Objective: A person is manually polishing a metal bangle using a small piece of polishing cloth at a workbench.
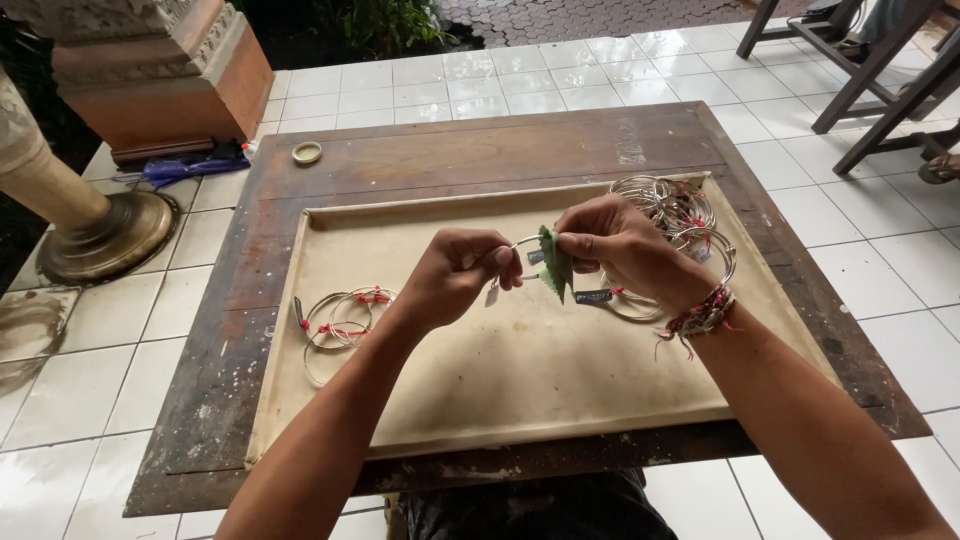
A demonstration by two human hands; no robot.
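- Left hand (pixel 455 275) closed in a pinch on a thin silver bangle (pixel 524 243), held up over the middle of the tray.
- Right hand (pixel 620 240) pinching a small green pad (pixel 555 263), pressed against the same bangle; red thread bracelets (pixel 702 315) at that wrist.
- Small tag (pixel 492 294) dangling from the bangle below the left fingers.
- Beige cloth-lined tray (pixel 500 390) lying on a worn, low wooden table (pixel 450 150).
- Small group of bangles with red ties (pixel 340 322) lying flat at the tray's left side, well apart from the hands.
- Larger heap of bangles (pixel 680 205) at the tray's far right corner, partly hidden behind the right hand.
- Round lid (pixel 307 152) on the table's far left corner.
- Stone pillar base (pixel 160 70), brass stand (pixel 95 235), blue bundle (pixel 185 168) on the white tiled floor to the left.
- Dark chair legs (pixel 870 70) at far right.
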